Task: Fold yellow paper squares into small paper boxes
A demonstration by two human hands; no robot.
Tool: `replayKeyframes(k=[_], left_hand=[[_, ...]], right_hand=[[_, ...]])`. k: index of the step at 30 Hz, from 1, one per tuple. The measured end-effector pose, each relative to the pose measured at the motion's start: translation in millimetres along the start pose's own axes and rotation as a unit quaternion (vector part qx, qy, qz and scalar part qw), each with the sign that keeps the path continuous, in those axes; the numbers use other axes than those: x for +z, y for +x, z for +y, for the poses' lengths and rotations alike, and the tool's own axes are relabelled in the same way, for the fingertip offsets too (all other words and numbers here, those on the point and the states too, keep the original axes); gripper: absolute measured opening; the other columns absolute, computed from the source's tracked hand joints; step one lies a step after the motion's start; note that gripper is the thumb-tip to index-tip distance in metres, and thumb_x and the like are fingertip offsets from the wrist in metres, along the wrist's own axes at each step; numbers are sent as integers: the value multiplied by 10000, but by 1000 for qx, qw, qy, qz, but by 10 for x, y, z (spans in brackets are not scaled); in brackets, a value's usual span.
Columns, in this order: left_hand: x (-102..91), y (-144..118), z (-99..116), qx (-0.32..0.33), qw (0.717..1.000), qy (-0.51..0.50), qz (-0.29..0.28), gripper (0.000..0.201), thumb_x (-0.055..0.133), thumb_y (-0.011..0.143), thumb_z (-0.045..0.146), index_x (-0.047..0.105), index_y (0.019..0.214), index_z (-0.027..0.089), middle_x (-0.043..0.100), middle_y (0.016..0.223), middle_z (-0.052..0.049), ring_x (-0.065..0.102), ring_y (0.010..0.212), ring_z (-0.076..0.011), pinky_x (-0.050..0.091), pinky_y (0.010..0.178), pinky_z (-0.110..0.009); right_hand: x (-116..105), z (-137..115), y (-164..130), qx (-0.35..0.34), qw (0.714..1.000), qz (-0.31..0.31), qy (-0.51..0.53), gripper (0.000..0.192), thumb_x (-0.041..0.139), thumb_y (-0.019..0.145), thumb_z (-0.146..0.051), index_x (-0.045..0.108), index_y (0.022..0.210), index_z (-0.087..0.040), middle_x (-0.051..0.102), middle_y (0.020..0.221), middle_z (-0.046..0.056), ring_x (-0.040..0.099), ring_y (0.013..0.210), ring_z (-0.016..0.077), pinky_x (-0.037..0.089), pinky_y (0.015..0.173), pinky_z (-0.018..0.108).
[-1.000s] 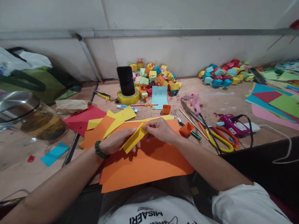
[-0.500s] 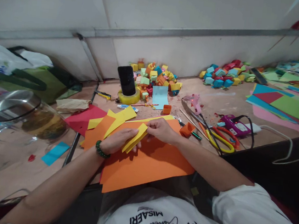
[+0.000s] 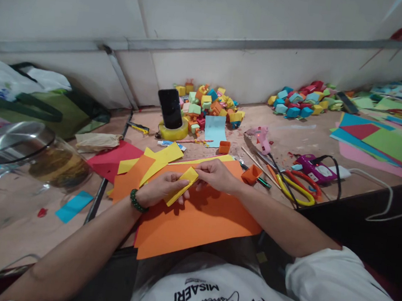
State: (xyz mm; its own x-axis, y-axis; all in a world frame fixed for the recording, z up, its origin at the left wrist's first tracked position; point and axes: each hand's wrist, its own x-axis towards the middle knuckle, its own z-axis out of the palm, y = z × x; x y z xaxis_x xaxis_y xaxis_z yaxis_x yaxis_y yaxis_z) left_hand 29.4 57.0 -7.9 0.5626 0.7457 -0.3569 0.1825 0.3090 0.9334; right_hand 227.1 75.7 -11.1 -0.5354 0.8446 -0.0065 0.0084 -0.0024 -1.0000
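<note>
Holding a small folded yellow paper [image 3: 182,185] between them, the left hand [image 3: 159,188] and the right hand [image 3: 216,175] both pinch it with their fingers. The left hand grips its lower part and the right hand grips its top corner. The yellow paper sits just above a big orange sheet [image 3: 197,217], which lies flat on a brown wooden table [image 3: 296,136].

Behind the orange sheet stands a black phone [image 3: 170,107], leaning in a roll of yellow tape [image 3: 173,131]. Next to the phone is a pile of small paper boxes [image 3: 209,103] in many colours. To the right of the orange sheet lie scissors [image 3: 296,187] with yellow and orange handles, and a pink glue gun [image 3: 261,136]. To its left stands a glass jar [image 3: 35,157] with a shiny lid. A plain white wall [image 3: 235,29] runs behind the table.
</note>
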Motion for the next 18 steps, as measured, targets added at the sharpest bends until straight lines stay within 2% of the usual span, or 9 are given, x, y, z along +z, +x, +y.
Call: replayKeyframes(k=[7, 14, 18], left_hand=[[-21, 0, 25, 16, 999, -10, 31, 512, 762, 661, 585, 601, 847, 135, 683, 668, -25, 606, 497, -99, 450, 473, -186], [15, -24, 65, 46, 998, 12, 51, 472, 730, 701, 570, 601, 851, 142, 660, 654, -2, 599, 501, -95, 445, 470, -184], [20, -37, 77, 45, 998, 15, 31, 491, 719, 702, 601, 568, 807, 146, 650, 646, -2, 576, 472, -81, 420, 442, -169]], right_hand=[[-13, -12, -16, -51, 998, -6, 36, 426, 651, 761, -546, 684, 843, -130, 693, 709, 35, 667, 598, 125, 567, 611, 252], [24, 81, 9, -121, 989, 66, -47, 451, 737, 715, -508, 714, 996, -156, 639, 638, -18, 620, 560, 116, 565, 597, 264], [-2, 22, -3, -98, 995, 36, 9, 470, 635, 785, -593, 715, 897, -143, 672, 681, 21, 646, 584, 122, 565, 586, 257]])
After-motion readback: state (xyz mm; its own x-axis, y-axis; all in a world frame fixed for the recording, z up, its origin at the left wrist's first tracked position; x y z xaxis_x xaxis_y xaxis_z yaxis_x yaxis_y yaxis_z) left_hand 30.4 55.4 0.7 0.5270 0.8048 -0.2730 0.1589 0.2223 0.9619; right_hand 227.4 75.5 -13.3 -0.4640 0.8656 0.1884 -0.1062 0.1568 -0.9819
